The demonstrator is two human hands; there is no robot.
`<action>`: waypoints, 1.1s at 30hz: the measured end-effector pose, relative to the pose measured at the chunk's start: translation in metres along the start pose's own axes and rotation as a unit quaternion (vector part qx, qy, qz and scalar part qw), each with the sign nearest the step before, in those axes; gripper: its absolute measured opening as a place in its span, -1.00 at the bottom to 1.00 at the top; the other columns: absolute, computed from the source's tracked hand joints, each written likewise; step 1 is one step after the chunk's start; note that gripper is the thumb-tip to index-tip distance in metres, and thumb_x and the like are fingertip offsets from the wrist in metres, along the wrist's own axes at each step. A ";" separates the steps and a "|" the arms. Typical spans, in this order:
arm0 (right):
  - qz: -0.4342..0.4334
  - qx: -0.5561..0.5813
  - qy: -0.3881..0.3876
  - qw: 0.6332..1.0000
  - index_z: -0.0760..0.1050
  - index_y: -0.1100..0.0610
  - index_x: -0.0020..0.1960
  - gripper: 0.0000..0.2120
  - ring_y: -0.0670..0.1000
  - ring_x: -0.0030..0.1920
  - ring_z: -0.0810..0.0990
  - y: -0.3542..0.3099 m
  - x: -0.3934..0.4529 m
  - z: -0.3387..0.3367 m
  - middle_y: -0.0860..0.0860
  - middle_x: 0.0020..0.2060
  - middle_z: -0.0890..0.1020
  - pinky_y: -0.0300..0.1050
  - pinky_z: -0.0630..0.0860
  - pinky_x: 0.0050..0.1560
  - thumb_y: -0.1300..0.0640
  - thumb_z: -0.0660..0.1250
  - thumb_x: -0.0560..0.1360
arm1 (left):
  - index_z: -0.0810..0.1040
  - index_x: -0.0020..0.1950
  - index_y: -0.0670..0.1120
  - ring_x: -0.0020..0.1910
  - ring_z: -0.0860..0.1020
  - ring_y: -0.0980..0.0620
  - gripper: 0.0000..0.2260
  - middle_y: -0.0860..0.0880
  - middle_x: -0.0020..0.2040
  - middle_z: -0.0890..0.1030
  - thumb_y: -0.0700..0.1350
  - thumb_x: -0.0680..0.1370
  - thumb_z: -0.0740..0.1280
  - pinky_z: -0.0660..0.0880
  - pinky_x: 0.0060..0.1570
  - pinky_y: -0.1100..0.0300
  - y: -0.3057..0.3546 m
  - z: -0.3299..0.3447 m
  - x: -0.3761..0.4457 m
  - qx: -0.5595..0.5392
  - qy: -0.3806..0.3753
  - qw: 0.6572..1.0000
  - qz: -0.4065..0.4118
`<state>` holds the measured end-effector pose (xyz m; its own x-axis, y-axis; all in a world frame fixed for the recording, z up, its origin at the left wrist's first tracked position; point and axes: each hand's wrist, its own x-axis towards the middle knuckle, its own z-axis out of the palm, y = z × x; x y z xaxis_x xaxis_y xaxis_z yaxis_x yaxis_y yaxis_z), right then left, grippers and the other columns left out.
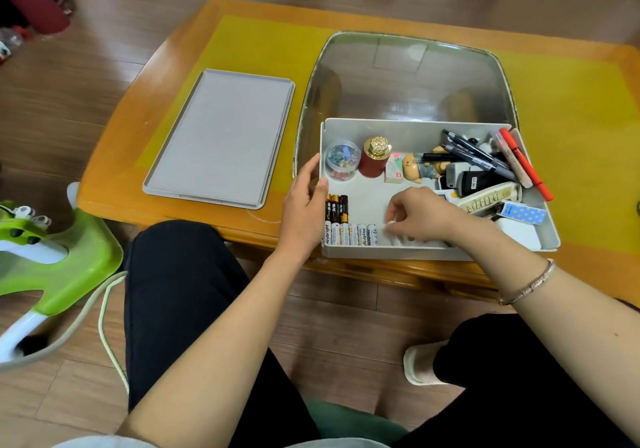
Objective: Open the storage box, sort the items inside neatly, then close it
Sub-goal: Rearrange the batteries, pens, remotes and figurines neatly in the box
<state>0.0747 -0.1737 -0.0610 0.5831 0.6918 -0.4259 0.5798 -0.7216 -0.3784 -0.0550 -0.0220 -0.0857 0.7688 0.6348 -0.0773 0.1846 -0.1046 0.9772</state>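
Grey lid (221, 138) is laid flat on the wooden table (166, 77), left of the storage box (408, 129). Box's left wall is gripped by the left hand (304, 202), fingers curled over the rim. White batteries (351, 233) are lined along the near wall; one (391, 223) is pinched by the right hand (420, 217). Pens (485, 155) and remotes (490, 198) are piled at the right end.

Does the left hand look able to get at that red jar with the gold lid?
Probably yes. The left hand holds the box wall, and the red jar stands just inside, with only the clear tub beside it.
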 end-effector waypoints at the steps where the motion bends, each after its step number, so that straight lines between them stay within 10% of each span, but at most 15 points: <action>1: 0.013 0.034 -0.009 0.999 0.56 0.14 -0.16 -0.91 -0.11 -0.44 0.56 -0.003 0.000 0.002 0.01 -0.39 0.64 -0.25 0.46 -0.49 0.13 0.43 0.43 | 0.28 0.49 0.04 0.37 0.40 0.02 -0.62 -0.01 0.41 0.42 -0.08 0.66 0.15 0.46 0.25 -0.10 0.000 0.000 0.000 0.000 -0.001 1.000 0.001; 12: 0.026 0.062 -0.072 0.995 0.49 0.09 0.14 -0.69 0.00 -0.26 0.66 -0.014 -0.006 0.001 0.02 -0.27 0.69 -0.12 0.62 -0.22 0.31 0.36 0.43 | 0.27 0.49 0.06 0.36 0.40 0.03 -0.62 0.00 0.41 0.41 -0.07 0.66 0.16 0.48 0.23 -0.10 0.000 0.000 0.000 -0.004 0.001 1.000 -0.004; 18: 0.007 0.072 -0.044 0.996 0.49 0.10 0.11 -0.74 -0.02 -0.36 0.64 -0.007 -0.008 -0.012 0.06 -0.26 0.68 -0.20 0.56 -0.41 0.33 0.33 0.47 | 0.27 0.48 0.06 0.36 0.41 0.03 -0.62 0.01 0.41 0.42 -0.07 0.66 0.15 0.47 0.24 -0.11 0.000 0.000 0.000 -0.006 0.000 1.000 -0.004; 23: -0.008 -0.073 0.108 0.991 0.59 0.07 0.02 -0.84 0.05 -0.10 0.60 0.010 -0.003 -0.035 0.02 -0.09 0.66 -0.07 0.52 -0.06 0.20 0.35 0.46 | 0.27 0.49 0.07 0.36 0.41 0.02 -0.62 0.01 0.41 0.42 -0.06 0.66 0.15 0.47 0.24 -0.11 -0.002 0.000 0.001 -0.005 -0.001 1.000 -0.003; 33: 0.006 -0.293 0.093 0.952 0.58 0.03 0.02 -0.82 0.19 0.14 0.42 0.011 0.007 -0.012 0.11 0.00 0.59 0.00 0.27 0.15 0.10 0.33 0.43 | 0.28 0.48 0.05 0.37 0.40 0.03 -0.62 0.01 0.42 0.41 -0.06 0.66 0.15 0.47 0.24 -0.11 -0.003 0.000 0.001 -0.005 0.001 1.000 0.003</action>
<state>0.0920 -0.1767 -0.0582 0.6510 0.7153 -0.2541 0.7582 -0.6290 0.1716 -0.0543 -0.0210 -0.0892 0.7689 0.6354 -0.0711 0.1742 -0.1012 0.9795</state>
